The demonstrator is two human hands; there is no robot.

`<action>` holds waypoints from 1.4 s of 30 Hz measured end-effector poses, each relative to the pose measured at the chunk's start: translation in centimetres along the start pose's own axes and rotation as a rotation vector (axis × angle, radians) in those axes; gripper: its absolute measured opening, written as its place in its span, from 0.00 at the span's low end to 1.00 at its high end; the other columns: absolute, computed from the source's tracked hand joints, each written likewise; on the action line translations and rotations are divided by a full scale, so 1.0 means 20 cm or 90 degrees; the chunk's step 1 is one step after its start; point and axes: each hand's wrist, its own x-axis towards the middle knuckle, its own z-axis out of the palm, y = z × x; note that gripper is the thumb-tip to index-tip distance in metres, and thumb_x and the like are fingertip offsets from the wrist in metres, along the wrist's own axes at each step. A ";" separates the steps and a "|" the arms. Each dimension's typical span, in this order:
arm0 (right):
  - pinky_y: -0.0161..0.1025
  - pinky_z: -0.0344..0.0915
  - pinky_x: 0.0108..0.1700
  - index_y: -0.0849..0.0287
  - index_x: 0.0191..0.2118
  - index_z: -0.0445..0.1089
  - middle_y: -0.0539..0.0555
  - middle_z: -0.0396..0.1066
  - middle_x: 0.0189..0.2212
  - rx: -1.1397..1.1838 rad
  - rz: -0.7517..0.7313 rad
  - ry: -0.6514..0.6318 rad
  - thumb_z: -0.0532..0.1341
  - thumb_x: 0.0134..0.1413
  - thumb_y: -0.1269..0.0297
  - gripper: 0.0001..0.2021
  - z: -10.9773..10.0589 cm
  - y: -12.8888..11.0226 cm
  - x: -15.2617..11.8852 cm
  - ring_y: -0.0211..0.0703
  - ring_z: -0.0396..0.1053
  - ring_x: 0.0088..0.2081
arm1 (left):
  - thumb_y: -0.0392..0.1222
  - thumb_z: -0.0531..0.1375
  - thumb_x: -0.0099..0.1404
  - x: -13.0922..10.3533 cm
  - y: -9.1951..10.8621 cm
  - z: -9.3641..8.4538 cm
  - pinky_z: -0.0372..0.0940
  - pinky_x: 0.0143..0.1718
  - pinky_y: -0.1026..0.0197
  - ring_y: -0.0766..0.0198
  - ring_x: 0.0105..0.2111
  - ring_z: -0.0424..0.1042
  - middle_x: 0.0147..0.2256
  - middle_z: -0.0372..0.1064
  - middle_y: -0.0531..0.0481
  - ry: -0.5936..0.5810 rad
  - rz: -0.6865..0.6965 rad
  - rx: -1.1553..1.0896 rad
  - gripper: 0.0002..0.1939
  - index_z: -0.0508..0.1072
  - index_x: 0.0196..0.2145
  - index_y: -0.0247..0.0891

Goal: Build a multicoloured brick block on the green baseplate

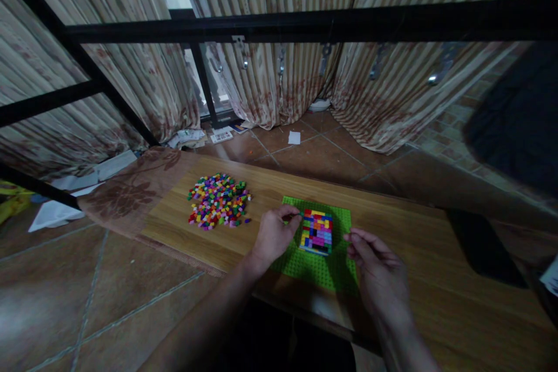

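Observation:
A block of multicoloured toy bricks (316,231) stands on a green studded baseplate (294,264). At the left edge of the block is my left hand (274,233), thumb and forefinger pinched around what looks like a small dark green toy brick. My right hand (381,270) hovers over the baseplate's right edge, apart from the block. Its thumb and forefinger are pressed together; whatever may be between them is too small to make out. Left of the baseplate lies a heap of small loose toy bricks (218,200) in many colours.
The wooden table (270,186) carries a dark flat object (483,247) at the right and a brown patterned cloth (126,192) at the left end. A black metal bar (279,26) with hooks crosses beyond it, before striped curtains (261,81). Papers (221,135) lie on the tiled floor.

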 end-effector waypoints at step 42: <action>0.38 0.65 0.33 0.57 0.35 0.76 0.54 0.76 0.30 -0.086 -0.042 -0.010 0.69 0.42 0.52 0.16 0.00 0.04 0.05 0.39 0.68 0.29 | 0.41 0.54 0.68 -0.06 0.17 0.13 0.56 0.50 0.50 0.58 0.39 0.69 0.36 0.73 0.48 -0.025 0.211 0.346 0.09 0.74 0.38 0.41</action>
